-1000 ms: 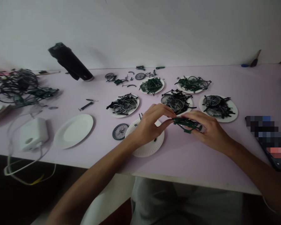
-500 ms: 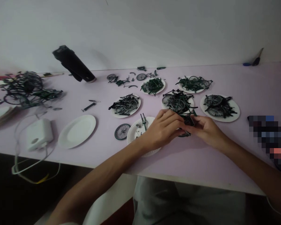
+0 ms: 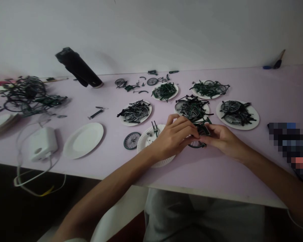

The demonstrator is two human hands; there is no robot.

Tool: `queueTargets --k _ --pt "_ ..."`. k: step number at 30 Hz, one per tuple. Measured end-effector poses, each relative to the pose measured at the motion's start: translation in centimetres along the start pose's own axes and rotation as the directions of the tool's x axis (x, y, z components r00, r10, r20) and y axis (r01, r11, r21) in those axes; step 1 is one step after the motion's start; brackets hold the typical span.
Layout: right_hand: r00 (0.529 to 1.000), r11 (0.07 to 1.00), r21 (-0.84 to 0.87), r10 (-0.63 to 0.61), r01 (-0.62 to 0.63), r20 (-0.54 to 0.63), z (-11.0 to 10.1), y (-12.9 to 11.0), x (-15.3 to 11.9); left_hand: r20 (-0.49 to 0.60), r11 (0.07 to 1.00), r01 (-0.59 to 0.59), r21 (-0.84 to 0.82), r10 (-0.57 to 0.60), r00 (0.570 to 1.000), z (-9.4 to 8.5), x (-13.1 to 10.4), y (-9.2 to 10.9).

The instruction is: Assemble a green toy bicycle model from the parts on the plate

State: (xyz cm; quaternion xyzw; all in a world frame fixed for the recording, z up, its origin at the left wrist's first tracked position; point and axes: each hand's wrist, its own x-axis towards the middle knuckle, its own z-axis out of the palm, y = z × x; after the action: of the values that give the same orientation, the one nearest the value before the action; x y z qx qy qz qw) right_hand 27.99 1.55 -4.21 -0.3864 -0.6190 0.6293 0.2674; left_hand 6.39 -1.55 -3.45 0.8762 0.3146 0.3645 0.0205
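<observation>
A small dark green model bicycle frame with a wheel (image 3: 197,144) is between my two hands. My left hand (image 3: 175,136) is closed on its left side, with fingertips pressed together at the frame. From the right, my right hand (image 3: 223,140) pinches the same piece between thumb and fingers. Under my left forearm lies a paper plate (image 3: 143,143) with a green fork (image 3: 155,129) and small parts on it. A loose wheel (image 3: 132,140) rests at that plate's left edge. Just behind my hands, another plate holds piled bicycle parts (image 3: 192,108).
More plates with dark parts stand behind, such as the right one (image 3: 255,125). At left are a bare white plate (image 3: 83,141), a white adapter (image 3: 42,144) with cables, and piled model bicycles (image 3: 27,94). A black cylinder (image 3: 79,69) stands near the wall.
The wheel on the held piece shows more below my fingers, as the piece has turned slightly. My left hand's fingers have lifted and bent a little more. My right hand has barely moved.
</observation>
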Motion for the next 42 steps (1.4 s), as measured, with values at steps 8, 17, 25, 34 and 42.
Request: queueTargets --k 8,17,25,34,42 --pt "1.0 1.0 -0.021 -0.012 0.013 0.003 -0.1 -0.1 -0.1 0.076 0.995 0.048 -0.091 -0.041 0.996 -0.4 0.0 0.2" --pt "0.999 0.998 -0.057 -0.033 0.034 0.018 -0.2 0.2 -0.1 0.14 0.966 0.1 -0.24 -0.067 0.988 -1.0 0.1 0.4" --pt "0.999 0.992 -0.118 -0.053 0.051 -0.013 -0.4 0.0 0.0 0.061 0.998 -0.017 0.059 0.013 0.998 -2.4 0.1 -0.9" --pt "0.996 0.996 -0.086 -0.046 0.039 -0.08 -1.0 0.2 0.3 -0.001 0.9 0.266 0.344 -0.283 0.959 -6.9 -1.3 -5.8" --pt "0.994 0.992 -0.078 -0.099 0.096 -0.038 -1.1 0.1 0.3 0.236 0.876 0.355 0.327 -0.439 0.867 -6.6 -1.6 -5.9"
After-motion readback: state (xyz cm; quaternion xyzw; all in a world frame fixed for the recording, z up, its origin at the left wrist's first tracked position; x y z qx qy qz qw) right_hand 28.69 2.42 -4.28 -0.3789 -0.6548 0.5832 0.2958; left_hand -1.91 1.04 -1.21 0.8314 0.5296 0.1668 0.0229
